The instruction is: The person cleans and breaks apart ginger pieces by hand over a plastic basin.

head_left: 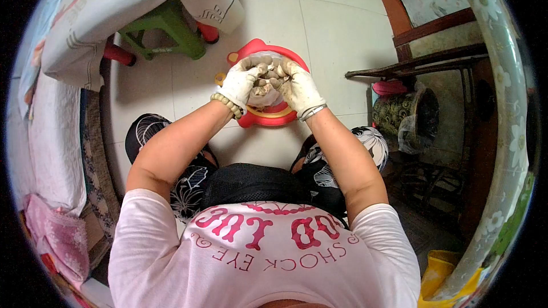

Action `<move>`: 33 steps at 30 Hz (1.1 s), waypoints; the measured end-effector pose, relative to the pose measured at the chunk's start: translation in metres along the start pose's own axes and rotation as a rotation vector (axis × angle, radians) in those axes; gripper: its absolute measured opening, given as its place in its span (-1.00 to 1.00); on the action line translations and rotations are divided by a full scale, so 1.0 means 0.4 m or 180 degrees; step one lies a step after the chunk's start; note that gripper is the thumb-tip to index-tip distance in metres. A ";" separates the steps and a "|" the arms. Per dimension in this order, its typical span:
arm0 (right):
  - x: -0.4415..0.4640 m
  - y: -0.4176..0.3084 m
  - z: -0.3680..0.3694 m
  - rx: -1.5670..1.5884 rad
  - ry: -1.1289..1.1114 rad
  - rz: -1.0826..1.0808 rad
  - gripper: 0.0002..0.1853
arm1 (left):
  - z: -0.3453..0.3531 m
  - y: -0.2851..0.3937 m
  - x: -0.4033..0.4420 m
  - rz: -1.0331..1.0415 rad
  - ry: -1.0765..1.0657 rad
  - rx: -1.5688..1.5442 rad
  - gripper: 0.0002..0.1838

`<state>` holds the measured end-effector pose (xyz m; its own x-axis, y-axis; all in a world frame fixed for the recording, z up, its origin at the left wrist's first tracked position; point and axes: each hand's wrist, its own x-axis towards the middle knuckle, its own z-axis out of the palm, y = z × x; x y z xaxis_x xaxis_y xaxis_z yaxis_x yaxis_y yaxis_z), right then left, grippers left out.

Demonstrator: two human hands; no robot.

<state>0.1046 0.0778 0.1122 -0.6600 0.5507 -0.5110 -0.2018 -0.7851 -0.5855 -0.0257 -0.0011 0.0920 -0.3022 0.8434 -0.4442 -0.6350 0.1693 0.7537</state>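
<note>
apparently the fingertips do all the work: in the head view, the only one, both gloved hands meet just above the centre of the frame, the left hand [240, 82] and the right hand [302, 91] curled inward and pinching small pale pieces [274, 72] between them; which piece belongs to which hand, and what exactly they are, i cannot tell. the pieces sit over a clear plastic bag [265, 100], which lies within a red plastic holder [294, 56] on the tiled floor [268, 14]. since the grip looks small and the gloves are smudged and probably clumsy, a piece could slip out and, if the hands drift sideways, miss the bag and land on the tiles. the loose film might also fold inward if a wrist brushes it. the bead bracelet [228, 105] hangs near the holder's left edge and could snag the plastic. the green stool [182, 28], upper left, stands well apart.
</note>
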 end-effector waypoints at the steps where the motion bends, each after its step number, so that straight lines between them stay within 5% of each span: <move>1: 0.003 0.002 0.000 -0.0001 -0.0002 0.0007 -0.79 | -0.001 0.002 -0.002 0.0000 0.0007 -0.0002 -0.75; 9: 0.050 0.032 -0.047 0.0176 -0.0520 -0.0005 -0.72 | 0.013 0.014 -0.019 0.0140 0.0146 0.0187 -0.74; 15: 0.023 0.032 -0.013 -0.0475 -0.0124 -0.0014 -0.72 | -0.007 -0.004 -0.001 0.0065 0.0128 0.0210 -0.73; 21: 0.051 0.043 -0.053 0.0097 -0.0675 0.0335 -0.76 | -0.009 -0.003 0.004 0.0079 0.0127 0.0062 -0.73; 27: 0.044 0.040 -0.032 0.0212 -0.0127 0.0342 -0.77 | -0.003 0.007 -0.006 0.0157 0.0336 0.0274 -0.73; 33: 0.064 0.065 -0.055 -0.0117 -0.0522 0.0025 -0.74 | -0.002 0.000 -0.010 0.0431 0.0472 0.0430 -0.71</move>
<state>0.0984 0.0778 0.0698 -0.7714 0.4885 -0.4078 -0.1716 -0.7768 -0.6059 -0.0250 -0.0047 0.0934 -0.4855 0.7808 -0.3933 -0.4837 0.1349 0.8648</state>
